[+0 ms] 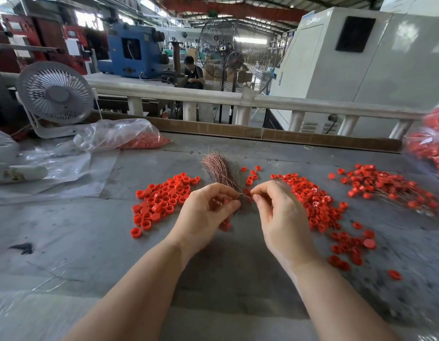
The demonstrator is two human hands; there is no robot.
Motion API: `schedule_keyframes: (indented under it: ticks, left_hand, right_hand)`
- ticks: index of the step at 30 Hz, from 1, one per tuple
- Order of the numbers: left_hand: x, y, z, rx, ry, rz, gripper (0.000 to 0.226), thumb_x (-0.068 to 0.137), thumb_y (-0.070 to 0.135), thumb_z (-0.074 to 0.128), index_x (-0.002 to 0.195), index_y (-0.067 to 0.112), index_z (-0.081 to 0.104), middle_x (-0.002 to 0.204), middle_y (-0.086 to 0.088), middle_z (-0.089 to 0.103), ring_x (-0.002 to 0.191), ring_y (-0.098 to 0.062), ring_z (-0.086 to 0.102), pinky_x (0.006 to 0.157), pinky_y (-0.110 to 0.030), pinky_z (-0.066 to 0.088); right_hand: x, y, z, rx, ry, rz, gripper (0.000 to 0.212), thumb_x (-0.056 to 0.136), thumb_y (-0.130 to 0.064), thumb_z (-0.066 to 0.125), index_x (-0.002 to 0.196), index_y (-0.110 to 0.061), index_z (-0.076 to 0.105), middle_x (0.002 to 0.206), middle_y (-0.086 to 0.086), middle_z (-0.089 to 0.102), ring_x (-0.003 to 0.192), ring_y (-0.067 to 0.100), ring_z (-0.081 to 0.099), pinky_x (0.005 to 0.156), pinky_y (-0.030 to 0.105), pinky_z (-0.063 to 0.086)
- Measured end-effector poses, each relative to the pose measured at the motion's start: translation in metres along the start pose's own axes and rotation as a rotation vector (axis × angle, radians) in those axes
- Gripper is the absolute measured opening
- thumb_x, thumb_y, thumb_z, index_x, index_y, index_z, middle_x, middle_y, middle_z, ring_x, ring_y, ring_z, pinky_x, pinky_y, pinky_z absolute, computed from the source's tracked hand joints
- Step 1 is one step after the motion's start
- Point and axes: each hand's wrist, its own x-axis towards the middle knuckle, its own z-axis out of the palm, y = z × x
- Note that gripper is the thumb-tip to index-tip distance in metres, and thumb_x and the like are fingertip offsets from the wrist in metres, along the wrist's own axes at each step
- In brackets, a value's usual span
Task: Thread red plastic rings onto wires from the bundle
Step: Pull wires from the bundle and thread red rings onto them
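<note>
Red plastic rings (161, 200) lay in loose heaps across the grey surface (65, 232), left and right of centre frame. Between the heaps, a copper wire bundle (217, 168) fanned toward the upper centre. The left hand (206, 215) curled its fingers round the bundle's lower end. The right hand (277, 207) pinched thumb and forefinger together just beside it; what it held was too fine to tell. Rings already on wires (390, 185) lay at right. A white fan (56, 94) stood at upper left.

The rings (161, 200) are smooth red plastic, the wire bundle (217, 168) shiny copper-coloured metal; the table (65, 230) at 6 o'clock looks matt grey.
</note>
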Motion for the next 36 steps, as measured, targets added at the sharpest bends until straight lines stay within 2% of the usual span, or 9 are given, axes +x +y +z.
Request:
schedule_keyframes:
  ticks: [5, 9, 11, 17, 21, 25, 31, 36]
  left_hand:
    - [-0.0025, 0.0032, 0.0002, 0.083, 0.022, 0.078, 0.025, 0.081, 0.004, 0.068, 0.080, 0.029, 0.066, 0.069, 0.010, 0.061, 0.054, -0.007, 0.051, 0.045, -0.017, 0.044]
    - [-0.0011, 0.0027, -0.0008, 0.183, 0.064, 0.112, 0.027, 0.080, 0.008, 0.070, 0.074, 0.035, 0.065, 0.062, 0.024, 0.061, 0.057, -0.006, 0.049, 0.055, -0.028, 0.046]
    - [-0.0003, 0.0023, -0.0009, 0.202, 0.072, 0.113, 0.027, 0.080, 0.009, 0.070, 0.073, 0.035, 0.065, 0.061, 0.026, 0.060, 0.056, -0.005, 0.049, 0.056, -0.028, 0.046]
    - [-0.0019, 0.0038, 0.0016, 0.243, 0.046, 0.142, 0.033, 0.077, 0.009, 0.073, 0.074, 0.040, 0.062, 0.072, 0.015, 0.062, 0.057, 0.001, 0.047, 0.052, -0.018, 0.044]
    - [-0.0016, 0.0030, 0.0014, 0.265, 0.068, 0.176, 0.033, 0.075, 0.009, 0.074, 0.075, 0.040, 0.063, 0.075, 0.011, 0.063, 0.061, 0.001, 0.049, 0.057, -0.016, 0.042]
    - [-0.0009, 0.0011, 0.0008, 0.260, 0.117, 0.196, 0.031, 0.075, 0.008, 0.074, 0.074, 0.038, 0.064, 0.073, 0.012, 0.062, 0.061, -0.002, 0.048, 0.060, -0.016, 0.041]
    - [-0.0001, 0.0004, 0.0003, 0.284, 0.130, 0.220, 0.035, 0.077, 0.006, 0.072, 0.072, 0.039, 0.059, 0.070, 0.014, 0.058, 0.062, 0.002, 0.048, 0.061, -0.008, 0.037]
    - [-0.0009, 0.0015, 0.0010, 0.300, 0.112, 0.213, 0.029, 0.080, 0.005, 0.068, 0.073, 0.031, 0.058, 0.071, 0.013, 0.055, 0.061, 0.003, 0.047, 0.061, -0.008, 0.036]
  right_hand:
    - [-0.0012, -0.0006, 0.0011, 0.002, -0.063, -0.005, 0.007, 0.083, 0.002, 0.062, 0.084, -0.005, 0.063, 0.080, 0.005, 0.063, 0.075, 0.025, 0.059, 0.070, 0.031, 0.041]
    - [-0.0021, -0.0018, 0.0008, 0.009, -0.096, -0.013, 0.008, 0.083, 0.001, 0.062, 0.085, -0.006, 0.064, 0.081, 0.005, 0.063, 0.076, 0.024, 0.059, 0.070, 0.030, 0.042]
    - [-0.0019, -0.0020, 0.0008, 0.023, -0.101, -0.008, 0.008, 0.083, 0.002, 0.062, 0.085, -0.006, 0.064, 0.081, 0.004, 0.064, 0.076, 0.023, 0.059, 0.070, 0.029, 0.042]
    - [-0.0012, -0.0017, 0.0011, 0.062, -0.107, 0.054, 0.010, 0.084, 0.001, 0.060, 0.085, -0.008, 0.064, 0.082, 0.002, 0.064, 0.078, 0.021, 0.058, 0.071, 0.029, 0.043]
    - [-0.0019, -0.0022, 0.0012, 0.072, -0.117, 0.066, 0.010, 0.085, 0.000, 0.060, 0.087, -0.009, 0.064, 0.081, 0.000, 0.064, 0.077, 0.020, 0.058, 0.071, 0.030, 0.043]
    - [-0.0023, -0.0038, 0.0012, 0.078, -0.136, 0.048, 0.009, 0.084, 0.000, 0.061, 0.086, -0.008, 0.064, 0.081, 0.001, 0.064, 0.077, 0.021, 0.058, 0.071, 0.030, 0.043]
    - [-0.0024, -0.0060, 0.0002, 0.106, -0.175, 0.038, 0.010, 0.084, 0.000, 0.060, 0.087, -0.009, 0.065, 0.082, 0.000, 0.065, 0.078, 0.020, 0.059, 0.072, 0.032, 0.046]
    - [-0.0013, -0.0060, -0.0006, 0.120, -0.205, 0.024, 0.012, 0.084, 0.003, 0.059, 0.087, -0.007, 0.065, 0.083, 0.001, 0.064, 0.080, 0.021, 0.059, 0.073, 0.035, 0.046]
